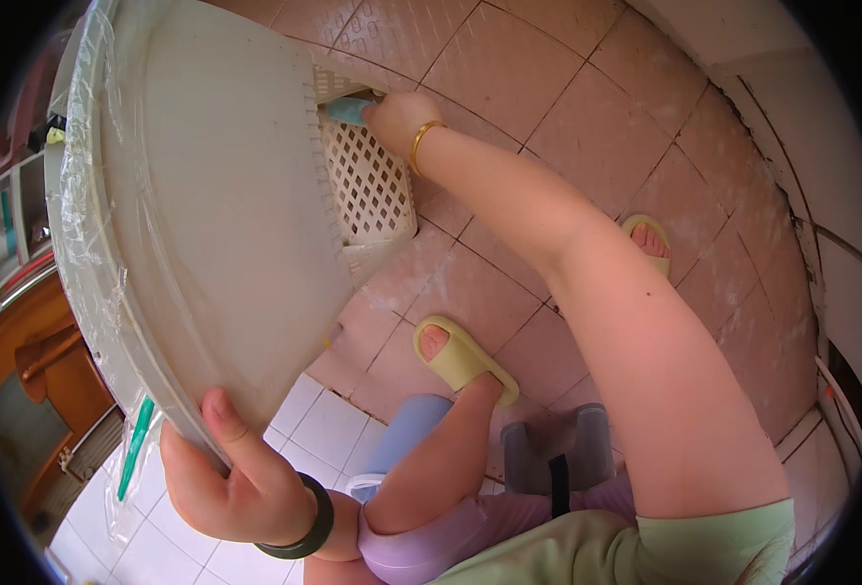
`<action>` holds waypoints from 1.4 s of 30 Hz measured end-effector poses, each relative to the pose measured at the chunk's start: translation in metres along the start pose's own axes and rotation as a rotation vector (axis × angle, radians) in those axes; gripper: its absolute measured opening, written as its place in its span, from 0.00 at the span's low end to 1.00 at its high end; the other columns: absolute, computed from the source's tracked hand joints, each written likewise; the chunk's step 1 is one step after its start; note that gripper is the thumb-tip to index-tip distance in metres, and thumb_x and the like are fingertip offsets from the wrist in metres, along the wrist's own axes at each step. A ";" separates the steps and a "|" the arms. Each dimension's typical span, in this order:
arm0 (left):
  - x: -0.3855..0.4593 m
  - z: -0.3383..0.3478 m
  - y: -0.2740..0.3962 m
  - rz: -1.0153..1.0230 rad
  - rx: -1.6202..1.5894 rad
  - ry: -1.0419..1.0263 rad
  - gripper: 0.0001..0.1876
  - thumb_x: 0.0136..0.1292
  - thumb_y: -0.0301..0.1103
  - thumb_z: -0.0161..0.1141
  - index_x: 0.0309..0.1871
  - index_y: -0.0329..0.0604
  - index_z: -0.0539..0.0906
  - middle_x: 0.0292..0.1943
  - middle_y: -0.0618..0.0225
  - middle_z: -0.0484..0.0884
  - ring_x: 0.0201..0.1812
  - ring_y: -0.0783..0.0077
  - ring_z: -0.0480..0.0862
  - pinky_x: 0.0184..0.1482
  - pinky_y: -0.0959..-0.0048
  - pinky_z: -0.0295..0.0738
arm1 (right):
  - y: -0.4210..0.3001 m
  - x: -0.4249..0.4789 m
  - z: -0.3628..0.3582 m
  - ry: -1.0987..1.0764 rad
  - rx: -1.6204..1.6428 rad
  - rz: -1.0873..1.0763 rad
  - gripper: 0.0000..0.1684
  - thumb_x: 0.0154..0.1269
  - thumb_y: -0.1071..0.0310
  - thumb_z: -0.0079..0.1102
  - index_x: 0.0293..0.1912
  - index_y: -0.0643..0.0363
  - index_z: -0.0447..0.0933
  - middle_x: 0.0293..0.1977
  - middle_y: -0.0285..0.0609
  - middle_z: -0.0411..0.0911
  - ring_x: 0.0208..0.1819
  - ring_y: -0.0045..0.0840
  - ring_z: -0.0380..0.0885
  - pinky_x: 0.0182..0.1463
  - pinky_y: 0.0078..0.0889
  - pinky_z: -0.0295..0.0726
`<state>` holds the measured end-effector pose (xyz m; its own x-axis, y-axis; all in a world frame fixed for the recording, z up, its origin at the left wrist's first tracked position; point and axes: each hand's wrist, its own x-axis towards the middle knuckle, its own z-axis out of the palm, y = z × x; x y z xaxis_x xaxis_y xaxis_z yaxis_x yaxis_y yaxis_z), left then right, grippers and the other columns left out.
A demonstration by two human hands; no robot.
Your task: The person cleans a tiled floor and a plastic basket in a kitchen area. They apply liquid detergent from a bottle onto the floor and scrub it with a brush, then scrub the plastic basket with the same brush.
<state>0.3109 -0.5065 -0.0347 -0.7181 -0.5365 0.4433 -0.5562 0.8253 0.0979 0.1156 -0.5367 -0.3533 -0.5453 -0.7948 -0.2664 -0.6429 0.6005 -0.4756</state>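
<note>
My left hand (237,468), with a dark bangle at its wrist, grips the lower edge of a large pale panel (226,197), its thumb on the face and its fingers behind. Clear plastic film (83,197) covers the panel's outer rim. My right hand (398,121), with a gold bangle, holds a light-blue object (348,110) over a cream plastic basket (369,186) with diamond-shaped holes. The basket is partly hidden by the panel, and the object's exact kind cannot be told. A green strip (135,450) lies against the film near my left hand.
Reddish floor tiles (504,80) spread beneath, with white tiles (332,428) at lower left. My feet are in yellow-green slippers (467,358). A blue ribbed bin (409,431) and a grey plastic item (559,446) with a black strap stand near my legs. Shelves and wooden furniture (58,365) are at the far left.
</note>
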 end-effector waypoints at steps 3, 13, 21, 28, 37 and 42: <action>0.004 0.000 -0.002 0.004 0.012 -0.014 0.11 0.66 0.35 0.62 0.35 0.34 0.81 0.22 0.66 0.80 0.22 0.76 0.75 0.25 0.79 0.66 | -0.010 -0.003 0.011 -0.076 0.012 -0.059 0.15 0.65 0.70 0.49 0.51 0.54 0.78 0.39 0.46 0.82 0.43 0.38 0.83 0.44 0.43 0.82; 0.001 -0.004 -0.009 0.048 0.020 -0.048 0.11 0.69 0.35 0.59 0.39 0.33 0.81 0.27 0.67 0.82 0.27 0.81 0.77 0.28 0.85 0.68 | -0.021 -0.020 0.001 -0.101 0.079 -0.008 0.15 0.65 0.68 0.49 0.48 0.55 0.81 0.44 0.44 0.82 0.48 0.37 0.82 0.47 0.37 0.81; -0.001 -0.006 -0.011 0.005 -0.007 -0.029 0.10 0.66 0.33 0.61 0.37 0.32 0.81 0.25 0.66 0.81 0.24 0.78 0.76 0.27 0.82 0.67 | -0.003 -0.008 -0.005 -0.169 0.088 -0.003 0.14 0.66 0.65 0.49 0.43 0.55 0.83 0.44 0.42 0.83 0.47 0.35 0.82 0.47 0.40 0.81; -0.002 -0.011 -0.019 -0.001 0.003 -0.087 0.12 0.68 0.34 0.60 0.41 0.31 0.82 0.28 0.66 0.83 0.28 0.80 0.78 0.30 0.84 0.70 | -0.012 -0.002 -0.012 -0.152 -0.106 -0.131 0.14 0.62 0.64 0.54 0.44 0.53 0.84 0.44 0.43 0.83 0.47 0.36 0.82 0.47 0.38 0.81; -0.004 -0.010 -0.031 0.065 -0.057 -0.080 0.10 0.68 0.32 0.59 0.40 0.31 0.82 0.28 0.66 0.83 0.28 0.81 0.78 0.30 0.84 0.70 | -0.016 -0.012 -0.003 -0.248 0.075 -0.175 0.15 0.63 0.67 0.51 0.44 0.59 0.83 0.44 0.46 0.83 0.48 0.36 0.82 0.48 0.44 0.80; -0.001 -0.012 -0.036 0.044 -0.057 -0.057 0.09 0.65 0.30 0.61 0.36 0.31 0.81 0.25 0.65 0.81 0.24 0.77 0.76 0.27 0.81 0.67 | -0.036 -0.038 0.020 -0.315 0.023 -0.233 0.14 0.63 0.68 0.50 0.42 0.58 0.83 0.43 0.47 0.83 0.46 0.36 0.82 0.47 0.41 0.81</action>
<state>0.3366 -0.5334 -0.0277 -0.7650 -0.5072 0.3968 -0.5000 0.8562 0.1304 0.1697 -0.5300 -0.3431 -0.1917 -0.8999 -0.3918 -0.7157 0.4013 -0.5716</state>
